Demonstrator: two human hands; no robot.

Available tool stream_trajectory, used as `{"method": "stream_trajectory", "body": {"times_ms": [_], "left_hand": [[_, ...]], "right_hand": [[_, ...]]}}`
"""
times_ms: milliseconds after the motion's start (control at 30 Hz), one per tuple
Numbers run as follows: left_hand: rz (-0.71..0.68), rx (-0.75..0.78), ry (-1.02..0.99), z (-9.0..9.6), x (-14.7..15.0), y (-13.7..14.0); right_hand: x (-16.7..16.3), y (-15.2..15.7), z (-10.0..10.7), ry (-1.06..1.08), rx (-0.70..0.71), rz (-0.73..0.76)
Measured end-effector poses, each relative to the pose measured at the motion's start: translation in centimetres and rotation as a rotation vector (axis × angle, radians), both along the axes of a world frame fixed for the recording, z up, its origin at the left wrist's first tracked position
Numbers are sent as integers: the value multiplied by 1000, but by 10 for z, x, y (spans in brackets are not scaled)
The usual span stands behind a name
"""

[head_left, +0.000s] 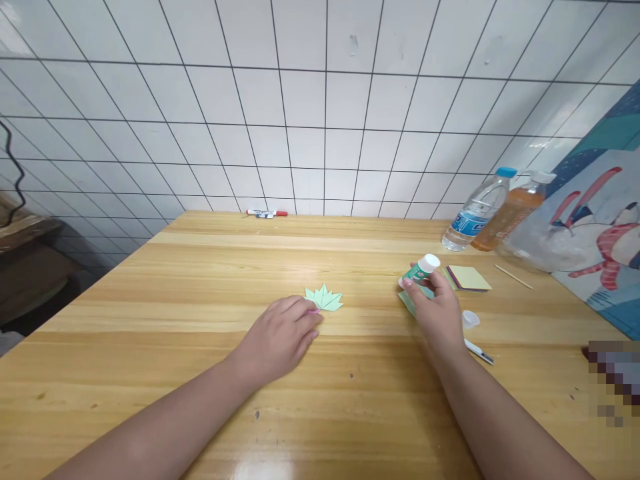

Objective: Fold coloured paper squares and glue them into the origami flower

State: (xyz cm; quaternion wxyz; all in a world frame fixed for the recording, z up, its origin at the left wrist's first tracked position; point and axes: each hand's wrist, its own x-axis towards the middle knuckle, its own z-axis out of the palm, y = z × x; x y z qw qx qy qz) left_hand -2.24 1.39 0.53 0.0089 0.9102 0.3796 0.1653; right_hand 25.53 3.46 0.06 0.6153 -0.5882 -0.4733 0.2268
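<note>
Bare forearms [170,417] cross the bench [350,420] from seven and five o'clock. Fingers bunched, the left hand [280,337] touches pleated green paper [325,299] mid-bench; whether it pinches I can't tell. Toward three o'clock, the right hand [440,310] pinches a tilted glue stick [420,268].

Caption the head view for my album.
Left hand at folded green paper, right hand holding a glue stick.

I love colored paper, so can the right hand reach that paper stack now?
Probably yes: the paper stack lies close beside the right hand with nothing visible between, though it's holding a green-and-white tube.
</note>
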Motion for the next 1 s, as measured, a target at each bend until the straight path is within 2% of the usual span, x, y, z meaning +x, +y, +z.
{"method": "stream_trajectory", "body": {"times_ms": [100, 233, 467, 567, 700, 867, 1000], "left_hand": [[-26, -13, -6, 1, 1, 0], [-14, -33, 26, -1, 2, -1], [-48, -43, 26, -2, 2, -1], [-81, -47, -9, 1, 3, -2], [-133, -49, -47, 0, 3, -3], [-134, -21, -48, -3, 2, -2], [-155, -29, -28, -2, 2, -3]], "right_hand": [[13, 1, 9, -187, -119, -119], [24, 3, 15, -300, -187, -249], [10, 5, 1, -829, -240, -67], [5, 4, -1, -971, -258, 2], [4, 6, -2, -1049, -290, 8], [3, 11, -5, -1044, -345, -32], [1, 4, 2, -1074, -295, -120]]}}
